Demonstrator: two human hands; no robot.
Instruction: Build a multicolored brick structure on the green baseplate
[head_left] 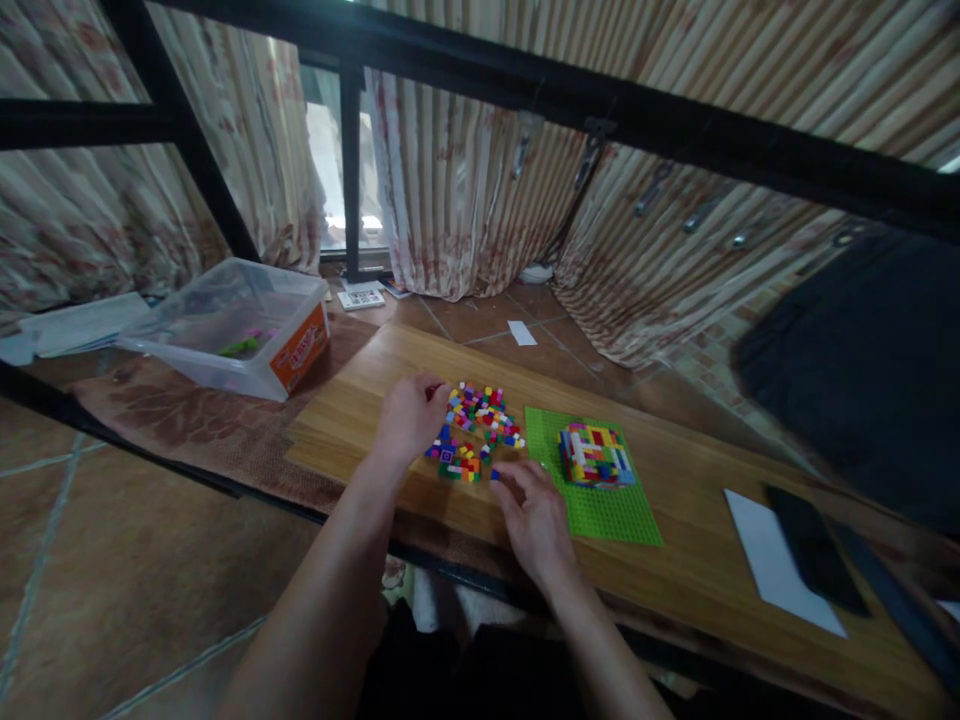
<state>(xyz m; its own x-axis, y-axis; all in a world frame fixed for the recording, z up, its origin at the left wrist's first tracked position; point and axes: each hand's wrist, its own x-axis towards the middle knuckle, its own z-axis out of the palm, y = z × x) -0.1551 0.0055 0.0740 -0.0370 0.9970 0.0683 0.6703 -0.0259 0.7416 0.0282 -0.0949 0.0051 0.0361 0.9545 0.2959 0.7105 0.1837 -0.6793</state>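
Note:
A spread of loose toy building bricks (480,412) in many colours lies on the wooden board. At its left edge is my left hand (409,418), fingers curled together; a small dark reddish thing shows between thumb and forefinger, too blurred to name. My right hand (538,515) is at the near right side of the bricks, thumb and forefinger pinched on a small blue brick (495,475). Right of it lies a green baseplate (611,520). A multicoloured block of stacked bricks (596,455) stands on the baseplate, apart from both hands.
Left of the board stands a clear plastic box (225,370) with an orange label and a few pieces inside. A white sheet (780,560) and a dark flat object (817,550) lie on the right. A black metal bar (480,60) crosses above, before curtains (465,190).

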